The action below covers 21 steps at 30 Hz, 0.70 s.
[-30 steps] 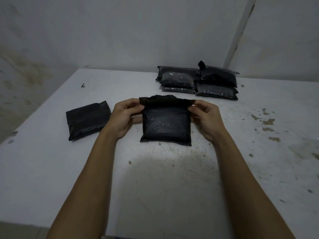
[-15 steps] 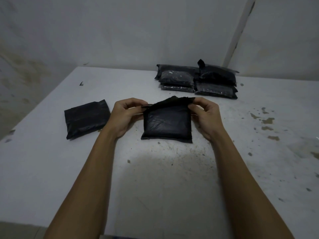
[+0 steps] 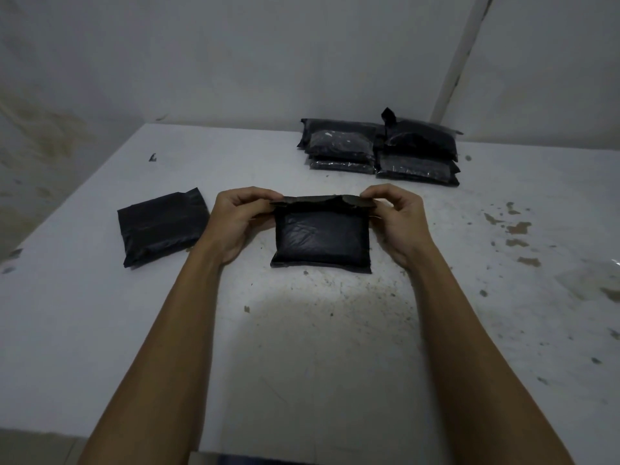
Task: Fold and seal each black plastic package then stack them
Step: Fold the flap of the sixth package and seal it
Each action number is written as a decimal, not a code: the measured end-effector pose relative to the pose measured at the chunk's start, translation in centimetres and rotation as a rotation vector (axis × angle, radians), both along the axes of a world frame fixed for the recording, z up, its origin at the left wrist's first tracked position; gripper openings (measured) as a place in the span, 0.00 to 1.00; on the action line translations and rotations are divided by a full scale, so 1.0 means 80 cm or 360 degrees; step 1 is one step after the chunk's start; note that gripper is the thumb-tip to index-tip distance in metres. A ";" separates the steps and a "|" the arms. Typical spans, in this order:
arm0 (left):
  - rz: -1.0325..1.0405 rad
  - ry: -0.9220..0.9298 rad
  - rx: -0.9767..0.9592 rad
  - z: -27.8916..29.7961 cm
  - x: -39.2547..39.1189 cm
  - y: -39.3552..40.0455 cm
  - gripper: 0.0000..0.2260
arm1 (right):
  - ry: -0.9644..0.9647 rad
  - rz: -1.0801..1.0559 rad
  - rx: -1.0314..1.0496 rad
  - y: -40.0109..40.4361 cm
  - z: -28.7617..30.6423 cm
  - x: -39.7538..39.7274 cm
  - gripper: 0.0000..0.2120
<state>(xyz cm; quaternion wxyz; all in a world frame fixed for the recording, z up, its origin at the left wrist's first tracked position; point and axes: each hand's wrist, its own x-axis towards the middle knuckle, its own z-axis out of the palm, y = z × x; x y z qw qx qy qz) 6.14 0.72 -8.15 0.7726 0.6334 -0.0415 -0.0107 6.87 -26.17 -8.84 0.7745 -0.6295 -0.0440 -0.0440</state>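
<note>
the black plastic package (image 3: 321, 238) lies mid-tabletop (image 3: 302, 347), its top flap pinched at both corners by the left hand (image 3: 235, 223) and right hand (image 3: 399, 219). a folded package (image 3: 161, 226) lies left; stacked packages (image 3: 379, 149) sit behind.

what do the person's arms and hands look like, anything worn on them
Both forearms are bare up to the frame's bottom edge: no sleeves show. The left hand and right hand wear no gloves, and no rings, watch or bands are visible. Fingernails look short.
</note>
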 end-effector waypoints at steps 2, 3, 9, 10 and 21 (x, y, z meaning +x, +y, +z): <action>0.0036 0.0028 0.0015 0.002 -0.001 -0.003 0.15 | 0.0013 0.0006 -0.0011 -0.001 -0.002 0.002 0.16; 0.0058 0.0045 0.0009 0.003 -0.001 -0.004 0.13 | 0.0022 0.0005 -0.0012 -0.002 -0.003 0.003 0.17; 0.0071 0.0039 0.0126 -0.003 0.001 -0.001 0.07 | 0.0146 -0.0040 0.0091 -0.002 0.004 0.002 0.16; 0.0074 0.0039 0.0130 -0.003 0.001 -0.001 0.07 | 0.0146 -0.0050 0.0102 -0.002 0.004 0.002 0.15; -0.0513 0.0121 0.0314 0.016 -0.014 -0.007 0.26 | 0.0137 -0.0092 -0.0065 -0.002 0.001 0.003 0.14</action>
